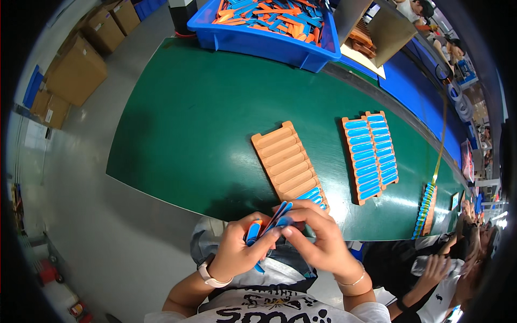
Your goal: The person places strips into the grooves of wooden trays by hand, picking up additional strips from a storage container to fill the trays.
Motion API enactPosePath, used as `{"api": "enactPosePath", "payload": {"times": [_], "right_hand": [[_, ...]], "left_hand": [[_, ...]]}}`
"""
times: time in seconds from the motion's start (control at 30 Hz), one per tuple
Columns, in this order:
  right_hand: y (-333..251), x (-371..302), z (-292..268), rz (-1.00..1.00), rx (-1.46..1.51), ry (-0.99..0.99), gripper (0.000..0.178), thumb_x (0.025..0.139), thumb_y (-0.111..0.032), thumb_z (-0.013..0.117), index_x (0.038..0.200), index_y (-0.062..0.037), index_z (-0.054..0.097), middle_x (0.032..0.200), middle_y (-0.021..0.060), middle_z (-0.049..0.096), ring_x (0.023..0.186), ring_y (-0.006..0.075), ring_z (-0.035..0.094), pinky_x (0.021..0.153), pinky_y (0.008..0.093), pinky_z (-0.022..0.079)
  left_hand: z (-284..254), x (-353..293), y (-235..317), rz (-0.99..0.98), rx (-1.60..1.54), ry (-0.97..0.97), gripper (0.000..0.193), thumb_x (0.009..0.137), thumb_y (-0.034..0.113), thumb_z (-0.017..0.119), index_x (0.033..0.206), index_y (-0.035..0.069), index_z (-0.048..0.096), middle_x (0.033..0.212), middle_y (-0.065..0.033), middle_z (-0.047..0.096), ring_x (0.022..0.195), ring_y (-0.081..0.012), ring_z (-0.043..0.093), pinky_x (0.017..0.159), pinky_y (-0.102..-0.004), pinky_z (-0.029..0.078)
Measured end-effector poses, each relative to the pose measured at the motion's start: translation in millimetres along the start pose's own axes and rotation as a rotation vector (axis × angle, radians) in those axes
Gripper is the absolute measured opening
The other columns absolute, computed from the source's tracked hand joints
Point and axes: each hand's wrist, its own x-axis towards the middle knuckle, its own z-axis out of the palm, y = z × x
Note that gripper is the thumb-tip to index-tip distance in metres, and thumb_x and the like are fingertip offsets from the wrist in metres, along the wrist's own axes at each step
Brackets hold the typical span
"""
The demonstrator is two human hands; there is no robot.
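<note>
My left hand (235, 252) is closed around a small bunch of flat, round-ended blue and orange strips (253, 231), which fan out between its fingers. Close beside it, my right hand (325, 245) pinches the end of a blue strip (285, 221) with thumb and fingertips; this spot is slightly blurred. Just beyond both hands lies a tan slotted tray (285, 164) with a row of long rounded grooves. Blue strips (309, 195) sit in its nearest grooves, partly covered by my right hand, while the farther grooves hold none.
Two trays filled with blue strips (370, 156) lie side by side to the right on the green table (183, 124). A blue bin (258, 46) of mixed strips stands at the back. Farther right are another tray (429, 210) and co-workers. Cardboard boxes (75, 70) stand at left.
</note>
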Motion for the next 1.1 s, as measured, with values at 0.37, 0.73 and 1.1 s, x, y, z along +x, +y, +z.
{"api": "enactPosePath", "payload": {"times": [0.37,0.73,1.1], "right_hand": [[38.5,27.3,-61.8,0.254,-0.170,0.288,0.015,0.086,-0.014,0.066,0.087,0.0011,0.066,0.055,-0.0022,0.052,0.051,0.0023,0.042,0.047,0.0205,0.032],[22.3,47.0,-40.8,0.120,-0.573,0.191,0.035,0.070,-0.017,0.080,0.094,-0.0004,0.060,0.081,0.0085,0.054,0.068,0.0171,0.052,0.060,0.0297,0.044],[6.8,6.4,-1.0,0.213,0.020,0.122,0.008,0.083,-0.006,0.068,0.082,0.0002,0.063,0.077,0.0050,0.062,0.062,0.0084,0.053,0.056,0.0203,0.043]], "left_hand": [[-6.9,0.7,5.5,-0.050,-0.016,-0.024,0.015,0.091,0.012,0.059,0.089,-0.002,0.058,0.062,-0.0049,0.057,0.044,-0.0061,0.048,0.042,-0.0194,0.037],[-8.5,0.0,5.0,-0.086,-0.005,-0.019,0.013,0.091,0.011,0.059,0.088,-0.001,0.059,0.063,-0.0043,0.057,0.044,-0.0060,0.048,0.041,-0.0194,0.037],[6.2,3.6,5.4,-0.050,-0.026,-0.106,0.024,0.094,0.023,0.058,0.085,0.001,0.062,0.061,-0.0008,0.057,0.047,-0.0034,0.048,0.043,-0.0196,0.036]]}}
